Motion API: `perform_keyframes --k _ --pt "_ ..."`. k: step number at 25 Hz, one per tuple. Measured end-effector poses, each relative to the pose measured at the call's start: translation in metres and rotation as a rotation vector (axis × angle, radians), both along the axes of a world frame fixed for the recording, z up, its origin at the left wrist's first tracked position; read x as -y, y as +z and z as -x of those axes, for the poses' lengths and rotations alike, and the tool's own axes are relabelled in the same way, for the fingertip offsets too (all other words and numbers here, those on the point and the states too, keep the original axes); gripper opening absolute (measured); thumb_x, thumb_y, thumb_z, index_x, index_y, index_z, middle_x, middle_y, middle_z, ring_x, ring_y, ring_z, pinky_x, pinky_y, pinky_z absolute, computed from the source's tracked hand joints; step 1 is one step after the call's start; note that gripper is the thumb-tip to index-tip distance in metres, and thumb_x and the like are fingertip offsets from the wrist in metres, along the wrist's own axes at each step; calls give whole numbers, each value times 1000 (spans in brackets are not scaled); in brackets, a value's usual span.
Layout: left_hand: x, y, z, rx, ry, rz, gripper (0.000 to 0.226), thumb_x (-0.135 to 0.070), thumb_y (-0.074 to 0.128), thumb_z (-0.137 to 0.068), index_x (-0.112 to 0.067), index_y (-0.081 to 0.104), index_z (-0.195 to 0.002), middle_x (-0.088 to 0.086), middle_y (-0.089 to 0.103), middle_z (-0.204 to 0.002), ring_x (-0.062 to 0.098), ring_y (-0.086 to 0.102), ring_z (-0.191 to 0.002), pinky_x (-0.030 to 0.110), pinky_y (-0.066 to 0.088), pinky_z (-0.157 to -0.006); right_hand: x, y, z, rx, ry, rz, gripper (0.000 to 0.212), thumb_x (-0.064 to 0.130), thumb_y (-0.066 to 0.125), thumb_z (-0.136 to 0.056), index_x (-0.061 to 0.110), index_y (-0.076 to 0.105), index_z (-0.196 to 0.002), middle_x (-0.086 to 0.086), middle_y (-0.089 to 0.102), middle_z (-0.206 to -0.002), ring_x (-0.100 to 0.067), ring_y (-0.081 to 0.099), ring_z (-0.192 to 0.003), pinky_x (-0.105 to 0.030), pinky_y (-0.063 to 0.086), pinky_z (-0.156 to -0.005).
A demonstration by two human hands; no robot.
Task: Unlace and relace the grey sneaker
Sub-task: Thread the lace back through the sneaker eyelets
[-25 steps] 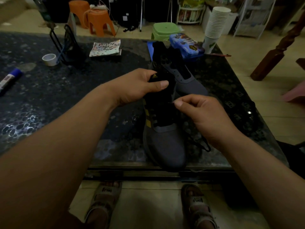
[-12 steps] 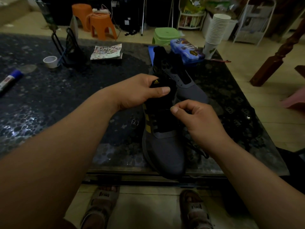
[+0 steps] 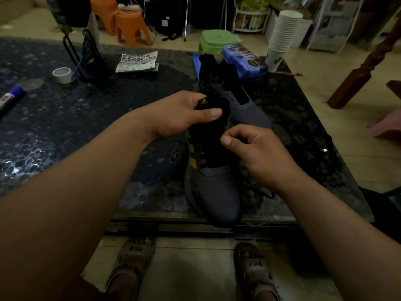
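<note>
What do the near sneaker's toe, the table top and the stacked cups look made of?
Sneaker toe: matte grey fabric, likely knit; no shine. Table top: glossy, pebble-patterned, stone or glass; it glints. Stacked cups: white, matte, thin rims, probably paper.

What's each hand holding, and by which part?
The left hand grips the grey sneaker by the top of its black tongue. The right hand pinches beside the tongue, probably the black lace; too dark to confirm.

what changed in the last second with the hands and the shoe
The right hand, pinching the lace, moved in slightly toward the tongue of the grey sneaker. Nothing was taken or let go. The left hand keeps its grip on the tongue; the sneaker and second sneaker stayed put.
</note>
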State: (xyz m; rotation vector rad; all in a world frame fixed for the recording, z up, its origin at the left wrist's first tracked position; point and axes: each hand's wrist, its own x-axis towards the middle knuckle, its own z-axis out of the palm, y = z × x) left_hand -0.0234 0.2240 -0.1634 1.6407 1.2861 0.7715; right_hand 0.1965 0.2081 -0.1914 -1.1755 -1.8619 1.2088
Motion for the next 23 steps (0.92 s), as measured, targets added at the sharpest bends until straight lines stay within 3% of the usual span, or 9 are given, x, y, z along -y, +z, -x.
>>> perform_keyframes --k 5,8,12,15,17,20,23 --pt "1 0 -4 -33 17 -6 24 -31 64 -102 -10 67 -91 2 67 -83 10 62 -80 29 49 -76 8 -6 15 16 -142 -54 12 24 71 -97 22 75 -86 5 73 -81 -6 68 -80 -27 52 -71" --pt "2 2 -4 -103 50 -10 34 -37 64 -101 -4 67 -99 12 68 -87 11 61 -80 31 47 -76 13 -8 17 67 -254 -102 13 32 74 -94 26 72 -84 10 72 -81 -6 67 -85 -28 51 -72" --pt "4 4 -4 -99 63 -9 23 -34 64 -102 -19 66 -85 -12 65 -71 1 59 -68 17 46 -66 22 -7 22 -84 -233 49 11 28 70 -98 22 77 -91 4 77 -86 -11 73 -88 -41 61 -85" --pt "3 1 -8 -106 94 -32 22 -30 65 -102 -24 65 -81 -15 65 -65 -1 59 -63 16 46 -62 22 -7 26 -132 -222 139 11 24 70 -97 19 79 -94 -2 79 -89 -19 75 -92 -45 60 -90" --pt "2 0 -9 -100 111 -52 21 -29 66 -101 -25 66 -81 -16 66 -65 -2 59 -62 16 46 -62 21 -3 28 -156 -199 209 9 21 73 -96 16 79 -91 -2 79 -85 -17 76 -86 -37 61 -81" --pt "3 -5 -14 -137 120 -87 20 -29 67 -101 -26 65 -81 -18 66 -63 -5 57 -60 15 44 -60 19 5 31 -273 -174 392 9 10 69 -96 6 73 -89 2 72 -66 -2 65 -53 -15 48 -50" --pt "5 -11 -12 -30 167 -112 12 -34 69 -99 -23 65 -101 -11 72 -92 0 66 -85 25 51 -77 17 6 28 -286 -179 474 10 8 65 -97 9 69 -89 5 60 -57 1 46 -36 -13 32 -35"
